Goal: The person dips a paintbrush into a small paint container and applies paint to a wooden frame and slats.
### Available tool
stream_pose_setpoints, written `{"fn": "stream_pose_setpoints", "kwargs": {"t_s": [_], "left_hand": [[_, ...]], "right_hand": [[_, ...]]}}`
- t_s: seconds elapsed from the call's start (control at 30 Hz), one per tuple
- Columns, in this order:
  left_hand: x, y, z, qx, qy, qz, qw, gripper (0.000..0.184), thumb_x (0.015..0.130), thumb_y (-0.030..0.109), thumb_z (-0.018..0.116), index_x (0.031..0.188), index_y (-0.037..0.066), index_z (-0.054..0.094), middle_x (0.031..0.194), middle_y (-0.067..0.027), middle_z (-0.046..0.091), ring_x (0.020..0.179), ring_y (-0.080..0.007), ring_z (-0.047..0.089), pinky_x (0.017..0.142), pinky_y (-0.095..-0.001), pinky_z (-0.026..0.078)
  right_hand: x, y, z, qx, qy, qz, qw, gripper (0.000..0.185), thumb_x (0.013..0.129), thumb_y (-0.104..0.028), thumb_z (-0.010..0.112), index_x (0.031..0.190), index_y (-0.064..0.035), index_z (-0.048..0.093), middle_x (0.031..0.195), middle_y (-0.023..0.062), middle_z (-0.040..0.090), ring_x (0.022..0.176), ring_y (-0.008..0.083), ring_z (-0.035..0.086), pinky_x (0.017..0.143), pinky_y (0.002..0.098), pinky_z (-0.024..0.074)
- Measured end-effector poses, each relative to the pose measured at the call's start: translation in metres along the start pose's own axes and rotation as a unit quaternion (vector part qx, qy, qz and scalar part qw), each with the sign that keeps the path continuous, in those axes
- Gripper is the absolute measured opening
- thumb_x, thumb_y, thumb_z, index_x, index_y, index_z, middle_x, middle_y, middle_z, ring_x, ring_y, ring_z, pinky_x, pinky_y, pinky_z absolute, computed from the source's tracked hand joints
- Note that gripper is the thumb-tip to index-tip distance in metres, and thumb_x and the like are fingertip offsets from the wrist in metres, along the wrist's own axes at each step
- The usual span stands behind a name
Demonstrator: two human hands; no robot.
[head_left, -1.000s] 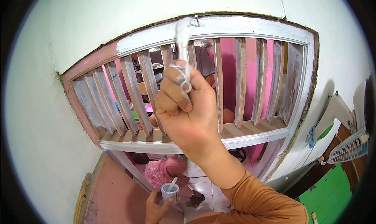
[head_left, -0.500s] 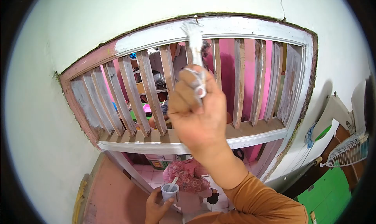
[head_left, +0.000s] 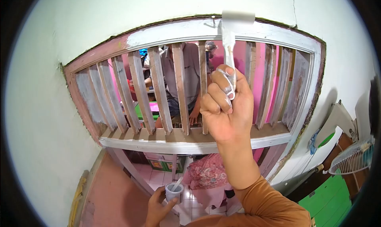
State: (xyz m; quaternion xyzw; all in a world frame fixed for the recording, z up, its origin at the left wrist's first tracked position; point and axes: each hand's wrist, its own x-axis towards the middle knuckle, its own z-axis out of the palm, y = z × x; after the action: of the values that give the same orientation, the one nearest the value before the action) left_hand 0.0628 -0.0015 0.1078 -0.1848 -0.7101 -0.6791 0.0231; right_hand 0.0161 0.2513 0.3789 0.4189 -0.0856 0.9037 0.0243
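Far left, top rail (head_left: 170, 32) pinkish; white from there on rightward. Low, left of centre: left grip (head_left: 159, 208) pinches a small cup (head_left: 173, 195) between thumb and fingers, mouth up, presumably against spilling; a stick (head_left: 177, 183) leans inside. Further right, raised: right grip (head_left: 229, 98) closes round the handle of a brush (head_left: 228, 40), head upward, likely for reach. Head blurred before rail; contact unclear.
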Motion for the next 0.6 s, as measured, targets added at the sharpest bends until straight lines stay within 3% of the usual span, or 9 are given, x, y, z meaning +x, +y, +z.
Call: {"fn": "stream_pose_setpoints", "kwargs": {"t_s": [0.3,0.4,0.43,0.5,0.57,0.6], "left_hand": [[-0.003,0.003,-0.002,0.001,0.025,0.003,1.000,0.058,0.085,0.013,0.084,0.131,-0.007,0.055,0.119,-0.0141,0.067,0.110,-0.0207,0.066,0.096,-0.0343,0.052],[-0.004,-0.003,-0.005,-0.056,0.038,0.015,0.998,0.058,0.086,0.013,0.083,0.133,-0.004,0.055,0.125,-0.0121,0.065,0.119,-0.0206,0.061,0.107,-0.0374,0.045],[-0.003,-0.008,-0.008,-0.057,0.049,0.009,0.997,0.058,0.086,0.013,0.083,0.133,-0.004,0.055,0.125,-0.0121,0.065,0.119,-0.0206,0.061,0.107,-0.0374,0.045],[-0.004,-0.014,-0.012,-0.016,0.077,0.048,0.996,0.060,0.084,0.013,0.084,0.134,-0.003,0.055,0.125,-0.0115,0.065,0.119,-0.0206,0.061,0.107,-0.0371,0.045],[-0.004,-0.008,-0.019,-0.010,0.097,0.022,0.995,0.062,0.083,0.014,0.085,0.135,-0.003,0.054,0.126,-0.0111,0.064,0.118,-0.0207,0.061,0.107,-0.0370,0.045],[-0.005,-0.006,-0.023,0.001,0.111,0.027,0.994,0.063,0.083,0.014,0.085,0.135,-0.002,0.054,0.127,-0.0115,0.063,0.120,-0.0207,0.060,0.108,-0.0372,0.045]], "right_hand": [[-0.016,0.042,-0.005,-0.065,0.060,0.117,0.989,0.025,0.108,-0.027,0.038,0.095,-0.0138,0.055,0.062,-0.0030,0.041,0.041,0.0078,0.027,0.042,0.0254,0.0222],[-0.022,0.055,-0.005,-0.193,0.100,0.151,0.964,0.033,0.109,-0.035,0.044,0.102,-0.0063,0.060,0.060,-0.0008,0.046,0.041,0.0073,0.032,0.040,0.0244,0.0255],[-0.026,0.058,-0.006,-0.188,0.103,0.162,0.963,0.033,0.109,-0.035,0.044,0.102,-0.0063,0.060,0.060,-0.0008,0.046,0.041,0.0073,0.032,0.040,0.0244,0.0255],[-0.035,0.065,-0.010,-0.367,0.174,0.138,0.903,0.031,0.108,-0.032,0.047,0.100,-0.0053,0.062,0.063,-0.0013,0.052,0.039,0.0079,0.039,0.035,0.0234,0.0251],[-0.046,0.068,-0.020,-0.372,0.171,0.150,0.900,0.033,0.107,-0.032,0.052,0.101,-0.0027,0.066,0.066,0.0002,0.057,0.040,0.0092,0.044,0.034,0.0231,0.0292],[-0.052,0.067,-0.024,-0.441,0.163,0.149,0.870,0.031,0.107,-0.031,0.055,0.108,-0.0020,0.066,0.066,0.0006,0.057,0.042,0.0094,0.046,0.037,0.0235,0.0313]]}}
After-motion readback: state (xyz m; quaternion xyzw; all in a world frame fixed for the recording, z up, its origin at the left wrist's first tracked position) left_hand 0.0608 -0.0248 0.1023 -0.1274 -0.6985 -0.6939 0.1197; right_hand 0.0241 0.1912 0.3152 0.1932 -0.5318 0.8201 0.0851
